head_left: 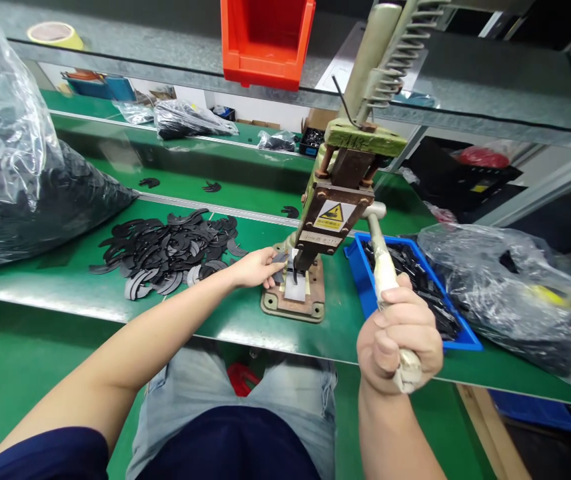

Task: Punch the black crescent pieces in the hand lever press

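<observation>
My left hand (260, 267) pinches a dark curved plastic piece (280, 261) at the base of a green hand press (292, 303). The piece lies beside the press's lowered ram (307, 257), over a small light plate (295, 288). Whether it touches the ram I cannot tell. My right hand (402, 333) is wrapped round the taped lever (385, 267) of the press, on its right side. To the left of the press lies a loose pile of black and grey curved pieces (165, 250) like the held one.
A blue tray (365, 293) with black parts stands right of the press, by a clear plastic bag (510, 287). A large bag of dark parts (40, 193) sits at the left. Overhead, a shelf (165, 40) carries an orange bin (268, 73) and a tape roll (55, 35).
</observation>
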{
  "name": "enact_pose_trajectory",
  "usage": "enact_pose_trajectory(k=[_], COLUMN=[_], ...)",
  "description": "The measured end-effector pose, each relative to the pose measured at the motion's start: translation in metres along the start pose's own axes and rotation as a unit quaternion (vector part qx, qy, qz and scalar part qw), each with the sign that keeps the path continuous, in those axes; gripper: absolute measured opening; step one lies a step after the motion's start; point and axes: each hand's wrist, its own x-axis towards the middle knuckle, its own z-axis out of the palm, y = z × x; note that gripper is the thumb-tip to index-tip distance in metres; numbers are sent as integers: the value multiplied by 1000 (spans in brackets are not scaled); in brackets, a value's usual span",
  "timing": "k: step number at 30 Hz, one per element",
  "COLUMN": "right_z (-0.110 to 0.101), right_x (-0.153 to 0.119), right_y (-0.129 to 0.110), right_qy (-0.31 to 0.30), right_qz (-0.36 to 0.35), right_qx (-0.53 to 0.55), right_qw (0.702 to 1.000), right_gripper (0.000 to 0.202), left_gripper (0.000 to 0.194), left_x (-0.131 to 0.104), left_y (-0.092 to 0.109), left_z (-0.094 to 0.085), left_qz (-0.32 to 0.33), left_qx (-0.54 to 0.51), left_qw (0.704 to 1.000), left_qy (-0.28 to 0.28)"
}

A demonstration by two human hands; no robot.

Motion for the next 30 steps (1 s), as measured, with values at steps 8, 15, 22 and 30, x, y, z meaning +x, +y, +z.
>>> enact_pose_trajectory(k=[8, 15, 22, 30], right_z=[0, 9, 8, 22], right_x=[0, 0, -2, 54], right_y=[0, -3, -2, -4], right_qy=[1, 44, 41, 66], right_qz=[-3, 8, 5, -28], right_qx=[-10, -5, -11, 22], right_qw=[1000, 999, 999, 997], right_gripper=[31, 32, 32, 24], left_gripper=[29, 38, 38, 32], left_x=[16, 22, 24, 22], left_y=[-5, -4, 5, 11], left_z=[4, -1, -2, 2], left_qz=[-13, -75, -138, -188], left_qx=[-39, -73, -59, -77], left_qw=[999, 994, 988, 978], left_qy=[0, -14, -31, -40])
